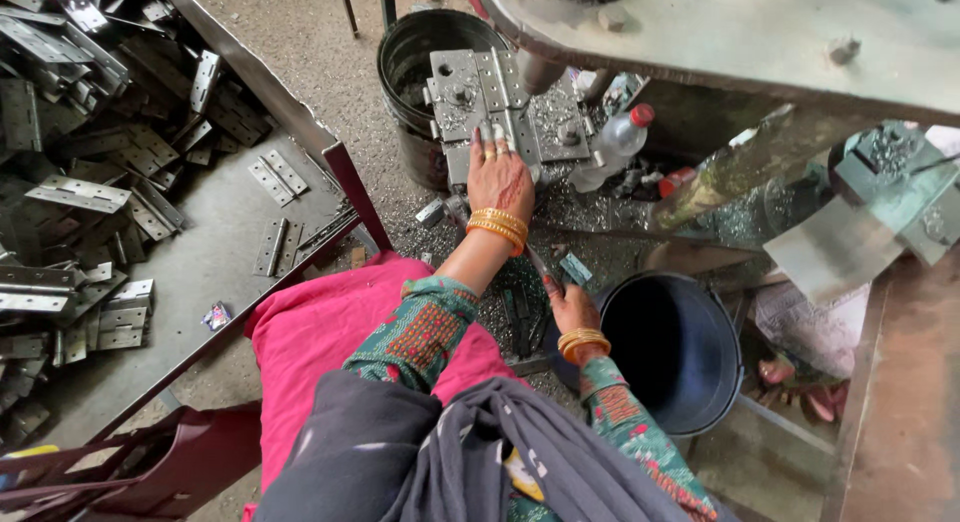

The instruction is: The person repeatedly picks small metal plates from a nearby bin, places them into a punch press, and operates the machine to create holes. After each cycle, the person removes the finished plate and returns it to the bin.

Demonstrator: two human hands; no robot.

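Note:
My left hand (500,177) reaches forward and lies flat, fingers spread, on a grey metal fixture (465,92) that holds hinge plates under a machine column. My right hand (568,307) is lower and closer to me, beside a dark blue bucket (690,382). Its fingers are closed around a thin rod (538,264) that points up toward the fixture. What the rod's far end touches I cannot tell. Metal shavings (590,212) cover the surface around the fixture.
A long metal tray (215,247) on my left holds heaps of steel hinges (85,192). A black bucket (415,42) stands behind the fixture. A clear plastic bottle with a red cap (612,142) lies right of it. The machine's round table (740,32) overhangs above.

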